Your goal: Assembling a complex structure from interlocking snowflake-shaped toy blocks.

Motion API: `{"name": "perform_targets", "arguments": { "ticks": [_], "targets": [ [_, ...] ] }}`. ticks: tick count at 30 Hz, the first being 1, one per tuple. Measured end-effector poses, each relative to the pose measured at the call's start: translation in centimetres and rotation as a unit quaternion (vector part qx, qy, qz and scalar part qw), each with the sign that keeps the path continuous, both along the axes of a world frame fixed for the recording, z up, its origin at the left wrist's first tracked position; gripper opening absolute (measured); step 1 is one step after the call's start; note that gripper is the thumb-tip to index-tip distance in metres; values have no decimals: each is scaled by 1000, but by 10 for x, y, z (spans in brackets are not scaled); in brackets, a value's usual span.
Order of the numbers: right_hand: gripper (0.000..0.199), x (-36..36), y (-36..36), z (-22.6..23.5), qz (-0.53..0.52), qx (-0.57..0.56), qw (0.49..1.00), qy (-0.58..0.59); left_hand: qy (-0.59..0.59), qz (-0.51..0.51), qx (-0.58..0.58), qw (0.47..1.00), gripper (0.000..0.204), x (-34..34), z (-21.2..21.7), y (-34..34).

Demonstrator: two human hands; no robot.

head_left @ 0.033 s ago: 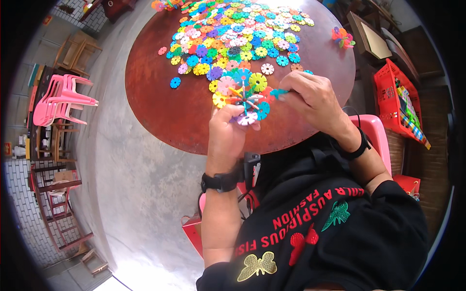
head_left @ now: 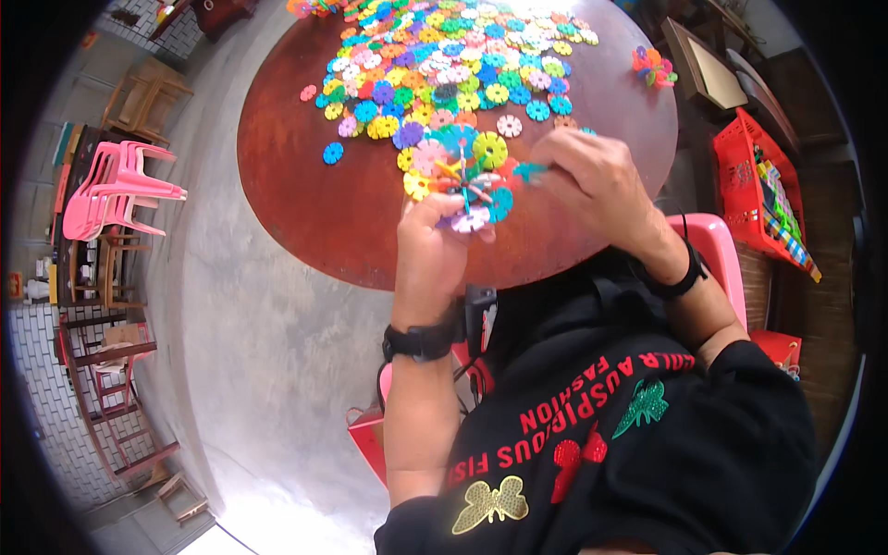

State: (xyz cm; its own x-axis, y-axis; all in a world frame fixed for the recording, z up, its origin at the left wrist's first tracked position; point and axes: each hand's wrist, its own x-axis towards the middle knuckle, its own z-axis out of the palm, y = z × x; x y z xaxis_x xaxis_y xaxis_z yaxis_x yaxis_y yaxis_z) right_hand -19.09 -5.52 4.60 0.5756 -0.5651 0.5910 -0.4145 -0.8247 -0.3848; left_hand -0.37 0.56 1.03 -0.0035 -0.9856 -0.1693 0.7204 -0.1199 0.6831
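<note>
From my remote seat, nearest the camera I see a black top with red lettering and sequin butterflies, and two bare forearms rising from it, each with a dark wrist strap. My left hand point(head_left: 433, 254) is closed from below around the cluster of interlocked plastic discs point(head_left: 465, 180), which it holds just above the near edge of the round brown table point(head_left: 305, 185); the cluster's thin spoke-like pieces fan out roughly upright from that grip, so its long axis runs away from me, up the view. My right hand point(head_left: 597, 176) comes in from the right, fingers pinched shut on a single teal disc point(head_left: 531, 171) pressed against the cluster's right flank. The left hand sits directly under the cluster and is the nearer of the two; the right reaches it sideways. Beyond both hands, farther across the table, lies the loose heap of coloured discs point(head_left: 453, 55), well apart from the fingers, with a small assembled bunch point(head_left: 653, 65) off near the table's right rim. Farther out I make out stacked pink chairs point(head_left: 116, 190) on the left and a red basket point(head_left: 758, 180) on the right.
</note>
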Motion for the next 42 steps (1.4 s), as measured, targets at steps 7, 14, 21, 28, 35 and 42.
{"name": "perform_targets", "arguments": {
  "ticks": [7,14,21,28,35,42],
  "targets": [
    [10,0,-14,-2,19,37,999,-4,9,-7,-8,1000,25,2,-8,-5],
    [16,-2,-20,-1,73,87,994,3,-8,15,28,999,29,4,-1,-1],
    [18,-63,-75,14,-26,245,969,26,13,41,-4,999,44,6,5,-7],
    [13,-69,-107,-32,-84,173,972,134,10,50,33,998,48,-7,1,-47],
    [18,-50,-106,-52,-148,141,951,231,66,61,5,996,47,3,-4,-55],
    [18,-46,-108,-49,-159,164,934,275,67,86,28,994,43,15,1,-39]
  ]
}}
